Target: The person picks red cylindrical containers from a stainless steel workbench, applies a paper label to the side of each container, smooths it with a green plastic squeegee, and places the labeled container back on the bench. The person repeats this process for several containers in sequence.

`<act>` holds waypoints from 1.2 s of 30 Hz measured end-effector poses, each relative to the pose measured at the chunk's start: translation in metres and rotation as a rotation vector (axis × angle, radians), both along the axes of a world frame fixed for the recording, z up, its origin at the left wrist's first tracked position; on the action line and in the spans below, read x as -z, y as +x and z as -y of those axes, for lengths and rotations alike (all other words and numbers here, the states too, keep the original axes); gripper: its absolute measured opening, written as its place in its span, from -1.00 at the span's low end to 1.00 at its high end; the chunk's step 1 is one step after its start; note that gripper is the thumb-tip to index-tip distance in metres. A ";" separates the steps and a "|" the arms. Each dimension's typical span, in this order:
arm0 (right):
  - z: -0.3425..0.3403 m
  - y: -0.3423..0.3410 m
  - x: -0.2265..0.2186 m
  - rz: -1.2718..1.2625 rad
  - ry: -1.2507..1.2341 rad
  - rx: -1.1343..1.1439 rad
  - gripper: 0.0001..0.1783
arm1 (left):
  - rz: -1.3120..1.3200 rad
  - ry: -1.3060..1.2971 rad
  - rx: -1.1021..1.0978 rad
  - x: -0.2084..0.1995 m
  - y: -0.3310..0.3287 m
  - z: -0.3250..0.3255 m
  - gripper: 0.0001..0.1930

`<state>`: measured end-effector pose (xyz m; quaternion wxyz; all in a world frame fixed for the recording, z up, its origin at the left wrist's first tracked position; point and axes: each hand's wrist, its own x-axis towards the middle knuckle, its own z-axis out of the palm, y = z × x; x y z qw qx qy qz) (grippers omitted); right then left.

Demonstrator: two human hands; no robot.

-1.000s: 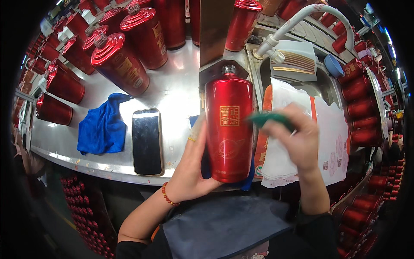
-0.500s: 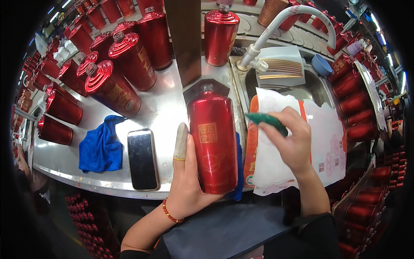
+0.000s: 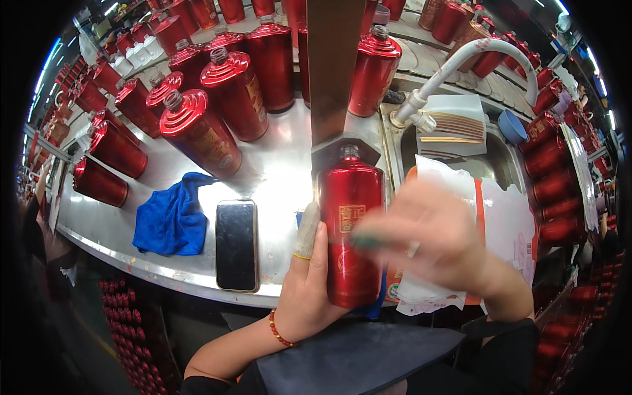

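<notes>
Across the long stainless-steel counter [image 3: 276,178] stands a crowd of glossy red metallic bottles [image 3: 234,92] with ribbed shoulders and short necks, some upright, some lying on their sides toward the left end. At the right sits a steel sink [image 3: 507,161] with a white curved tap [image 3: 461,56] over it and white printed paper sheets [image 3: 507,224] draped on its near edge. Near the counter's front edge a crumpled blue cloth [image 3: 171,220] lies just beside a black smartphone [image 3: 236,245], face up.

Closest to the person, one tall red cylindrical bottle [image 3: 352,230] with a gold square label is held upright over the counter's front edge. The left hand [image 3: 309,283], a pale cot on its thumb and a red bead bracelet at the wrist, is wrapped around the bottle's lower body. The right hand [image 3: 434,240] is blurred against the bottle's right side, with something small and dark green [image 3: 365,242] at its fingertips; whether it is closed on it I cannot tell.
</notes>
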<state>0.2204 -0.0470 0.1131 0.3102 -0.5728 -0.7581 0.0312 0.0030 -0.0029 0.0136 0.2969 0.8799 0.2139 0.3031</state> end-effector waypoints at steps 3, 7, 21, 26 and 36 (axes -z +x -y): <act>-0.015 0.024 0.009 0.084 0.161 0.142 -0.75 | -0.007 -0.009 0.008 0.001 0.001 0.002 0.19; 0.010 0.066 -0.007 -0.155 -0.033 0.322 -0.77 | 0.012 0.053 0.023 -0.001 -0.002 0.004 0.15; 0.060 0.319 0.118 -0.427 -0.679 0.982 -0.44 | -0.101 -0.232 0.134 0.015 -0.016 -0.009 0.53; 0.032 0.345 0.135 0.131 -0.896 0.799 -0.54 | -0.065 -0.374 0.078 0.023 -0.017 -0.005 0.50; 0.044 0.424 0.167 0.030 -0.725 1.209 -0.36 | -0.070 -0.176 0.063 0.022 -0.009 -0.006 0.37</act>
